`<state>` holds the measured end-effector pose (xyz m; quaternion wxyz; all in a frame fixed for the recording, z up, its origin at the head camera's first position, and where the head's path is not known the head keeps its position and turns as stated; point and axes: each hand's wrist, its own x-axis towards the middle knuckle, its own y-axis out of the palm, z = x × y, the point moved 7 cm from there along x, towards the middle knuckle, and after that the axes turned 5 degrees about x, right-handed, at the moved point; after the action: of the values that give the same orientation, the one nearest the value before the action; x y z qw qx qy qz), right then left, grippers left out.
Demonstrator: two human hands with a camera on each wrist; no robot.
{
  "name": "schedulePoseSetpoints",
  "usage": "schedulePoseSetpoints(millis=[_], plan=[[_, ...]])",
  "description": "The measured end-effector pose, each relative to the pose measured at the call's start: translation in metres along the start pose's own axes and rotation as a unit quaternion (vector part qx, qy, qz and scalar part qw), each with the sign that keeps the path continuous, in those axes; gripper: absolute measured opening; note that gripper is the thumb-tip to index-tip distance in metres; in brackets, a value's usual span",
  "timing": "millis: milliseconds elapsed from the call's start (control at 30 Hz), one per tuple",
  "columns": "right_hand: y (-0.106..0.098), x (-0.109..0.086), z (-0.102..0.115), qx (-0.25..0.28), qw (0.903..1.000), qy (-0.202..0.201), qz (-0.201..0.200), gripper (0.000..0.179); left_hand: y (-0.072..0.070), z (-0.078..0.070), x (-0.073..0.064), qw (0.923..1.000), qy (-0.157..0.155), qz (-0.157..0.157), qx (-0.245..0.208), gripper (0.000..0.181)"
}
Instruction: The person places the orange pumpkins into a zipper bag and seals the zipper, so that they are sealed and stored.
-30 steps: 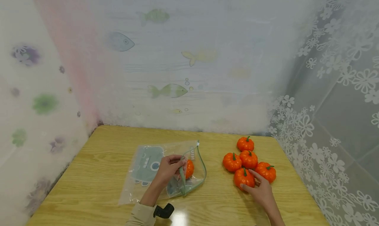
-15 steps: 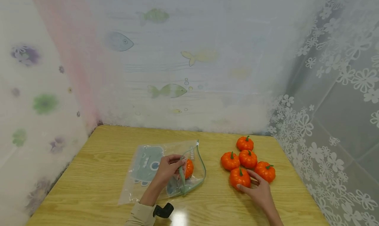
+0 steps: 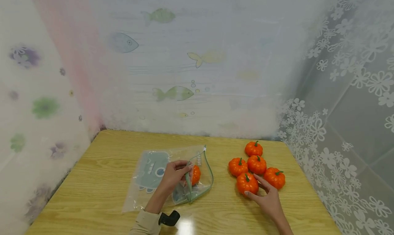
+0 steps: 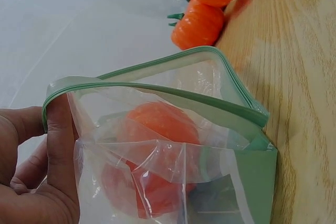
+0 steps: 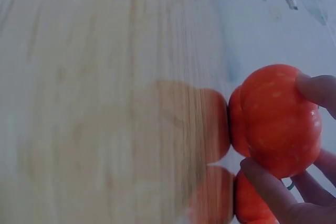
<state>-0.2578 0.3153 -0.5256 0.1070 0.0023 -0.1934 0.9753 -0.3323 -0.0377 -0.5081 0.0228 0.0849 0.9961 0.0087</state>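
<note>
A clear zip bag (image 3: pixel 157 194) with a green-edged mouth and a blue-green cartoon print lies on the table, its mouth spread toward the right. My left hand (image 3: pixel 174 176) pinches the near side of that mouth between thumb and fingers. Inside the bag shows one small orange pumpkin (image 4: pixel 157 129), seen through the plastic. On the right, my right hand (image 3: pixel 268 197) holds another toy pumpkin (image 3: pixel 247 184) with a green stem, thumb on its near side and fingers on its far right. In the right wrist view its fingers (image 5: pixel 268 187) reach under and around this pumpkin (image 5: pixel 281 121).
Close behind and beside the held one stand several more pumpkins (image 3: pixel 257 165) on the wooden table (image 3: pixel 107 159). A pale curtain (image 3: pixel 197 118) printed with fish hangs along the back edge. A black wrist mount (image 3: pixel 170 218) is on my left wrist.
My right hand has shifted slightly left, carrying the front pumpkin with it, and the pumpkin at its left moved slightly too. The left hand and bag have stayed put.
</note>
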Motion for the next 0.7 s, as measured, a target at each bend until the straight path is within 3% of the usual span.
schedulePoseSetpoints(millis=[233,533,700], plan=[[0.003,-0.002,0.006,0.013,0.9994,-0.031,0.000,0.075,-0.002,0.005,0.003,1.0000,-0.003,-0.004,0.003,0.026],[0.013,-0.004,0.009,0.078,0.9962,-0.035,0.013,0.071,-0.001,0.006,0.004,1.0000,0.000,-0.001,0.004,0.029],[0.026,-0.010,0.012,0.112,0.9930,-0.016,0.034,0.074,-0.001,0.006,0.004,1.0000,-0.001,0.000,0.003,0.027]])
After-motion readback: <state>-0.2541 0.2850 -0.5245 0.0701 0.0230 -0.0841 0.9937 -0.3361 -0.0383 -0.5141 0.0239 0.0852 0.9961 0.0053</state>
